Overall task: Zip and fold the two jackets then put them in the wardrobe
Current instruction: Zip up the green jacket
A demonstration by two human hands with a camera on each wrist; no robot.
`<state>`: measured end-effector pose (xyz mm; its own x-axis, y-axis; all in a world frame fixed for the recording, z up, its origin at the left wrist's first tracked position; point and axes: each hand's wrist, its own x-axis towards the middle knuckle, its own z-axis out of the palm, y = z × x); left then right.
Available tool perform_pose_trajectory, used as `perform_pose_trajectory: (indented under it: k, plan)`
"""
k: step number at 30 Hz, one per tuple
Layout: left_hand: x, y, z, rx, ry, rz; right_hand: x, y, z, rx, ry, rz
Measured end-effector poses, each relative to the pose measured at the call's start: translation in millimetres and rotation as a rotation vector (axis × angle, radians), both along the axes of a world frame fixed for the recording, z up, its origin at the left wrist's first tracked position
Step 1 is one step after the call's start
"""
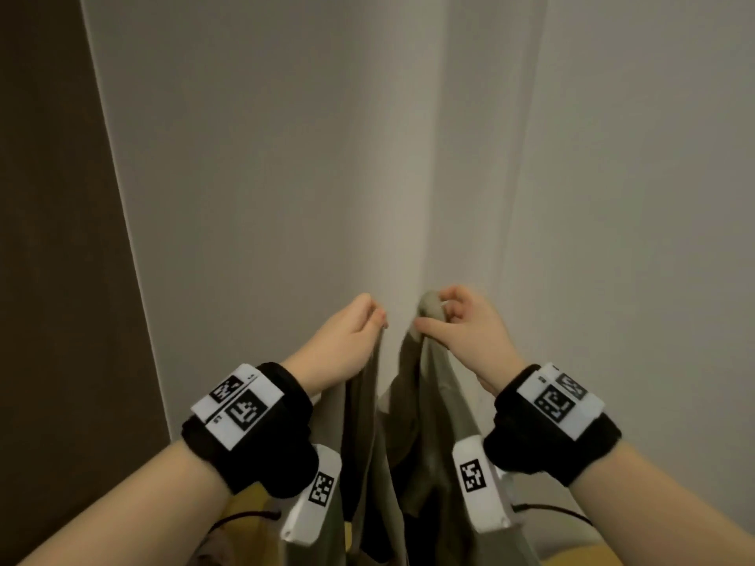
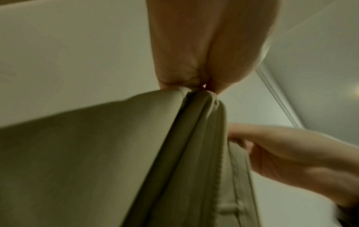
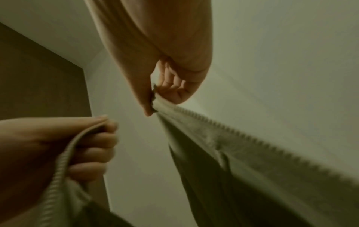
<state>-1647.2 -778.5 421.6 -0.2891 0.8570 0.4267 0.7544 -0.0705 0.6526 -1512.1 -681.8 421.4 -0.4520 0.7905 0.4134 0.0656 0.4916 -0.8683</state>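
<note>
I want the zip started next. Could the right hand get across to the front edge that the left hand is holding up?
Probably yes. The right hand and left hand hold the khaki jacket up side by side, with only open air between them. But the right hand's fingers already pinch their own zip edge.

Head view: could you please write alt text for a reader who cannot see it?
Two hands hold up an olive jacket before a pale wall: the left hand pinches one front edge, the right hand pinches the other, with a gap between. Both wrists wear black bands with white marker tags, and the jacket hangs down between the forearms.
</note>
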Motion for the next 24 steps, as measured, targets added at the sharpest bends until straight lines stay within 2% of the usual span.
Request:
perform_pose_trajectory:
  k: [4, 8, 13, 16, 20, 24]
  plan:
    - [16.2, 10.7, 1.8, -0.106, -0.098, -0.048, -10.3, -14.3, 1.8, 0.105, -0.015, 0.077]
    - [21.0, 9.0, 4.8, -0.074, -0.25, -0.147, -8.3, -15.7, -3.1, 0.168, -0.087, 0.109]
    - [19.1, 17.7, 3.4, -0.09, -0.12, -0.082, -8.2, -15.5, -16.2, 0.214, -0.189, 0.198]
    - [14.6, 23.4, 3.4, -0.062, -0.027, -0.01, -5.8, -18.1, -28.9, 0.068, -0.086, 0.306]
    - [16.0, 28.5, 4.2, 0.04, 0.001, 0.017, -9.8, -21.9, -51.6, 0.06, -0.049, 0.344]
    - [13.1, 27.7, 6.1, 0.094, -0.009, 0.016, -12.4, -23.8, -67.9, -0.033, 0.039, 0.389]
